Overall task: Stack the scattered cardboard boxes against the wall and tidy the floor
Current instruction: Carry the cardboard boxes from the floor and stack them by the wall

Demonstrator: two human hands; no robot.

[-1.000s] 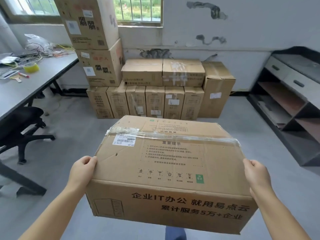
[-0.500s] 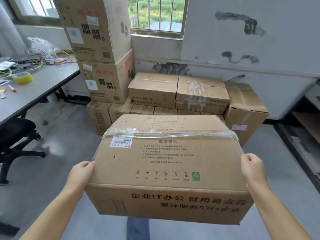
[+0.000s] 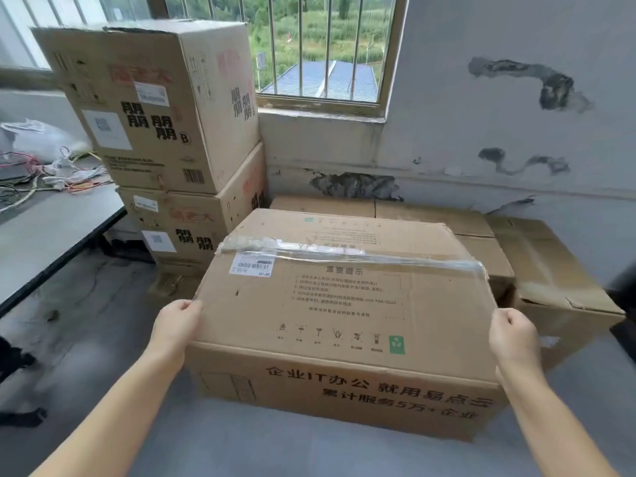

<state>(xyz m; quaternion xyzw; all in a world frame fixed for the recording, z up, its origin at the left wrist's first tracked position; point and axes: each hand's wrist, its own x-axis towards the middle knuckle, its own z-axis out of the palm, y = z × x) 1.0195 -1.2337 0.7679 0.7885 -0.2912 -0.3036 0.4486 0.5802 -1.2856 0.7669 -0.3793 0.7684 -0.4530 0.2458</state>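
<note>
Person holds a large brown cardboard box (image 3: pixel 344 304) with clear tape across its top, left hand (image 3: pixel 177 327) gripping its left side, right hand (image 3: pixel 512 339) its right side. The box sits off the grey floor (image 3: pixel 86 321). Behind it, low brown cartons (image 3: pixel 430 215) line the stained white wall (image 3: pixel 499 132). Two tall printed cartons (image 3: pixel 151 108) are stacked at left under the barred window (image 3: pixel 323 49), beside a grey table (image 3: pixel 44 232) with tangled wires (image 3: pixel 41 173).

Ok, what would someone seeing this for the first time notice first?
First, the big taped cardboard box in the centre foreground, gripped at its side edges by the left hand and right hand. Next, the tall box stack at upper left, beside the barred window.
</note>
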